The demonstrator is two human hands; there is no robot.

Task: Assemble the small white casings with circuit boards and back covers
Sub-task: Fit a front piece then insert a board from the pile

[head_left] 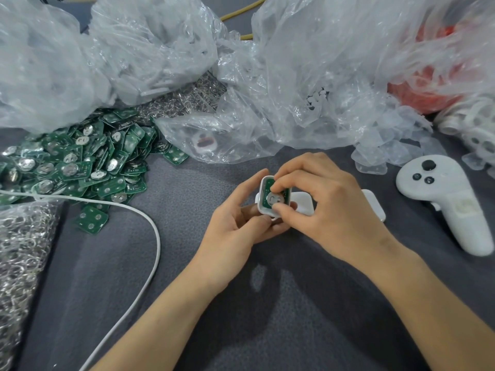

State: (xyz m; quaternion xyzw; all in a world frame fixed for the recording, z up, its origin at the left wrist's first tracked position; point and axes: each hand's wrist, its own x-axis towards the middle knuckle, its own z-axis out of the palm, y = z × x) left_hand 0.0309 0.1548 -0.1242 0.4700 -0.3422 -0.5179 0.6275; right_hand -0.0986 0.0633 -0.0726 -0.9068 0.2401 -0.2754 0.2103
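At the worktop (187, 263), the left hand (235, 223) grips one white casing (263, 186) while the right hand (329, 207) pinches one green circuit board (270, 201) inside it; one white controller (442, 199) lies nearby.

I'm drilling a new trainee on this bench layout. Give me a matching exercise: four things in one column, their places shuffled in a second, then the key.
Things:
1. circuit board pile
2. white controller
3. white cable
4. white casing

Places:
A. gripped by the left hand while the right hand pinches a circuit board into it
B. lying on the grey cloth at far right
C. heaped at the left, beside clear bags
D. curving across the lower left

Pairs: 1-C, 2-B, 3-D, 4-A
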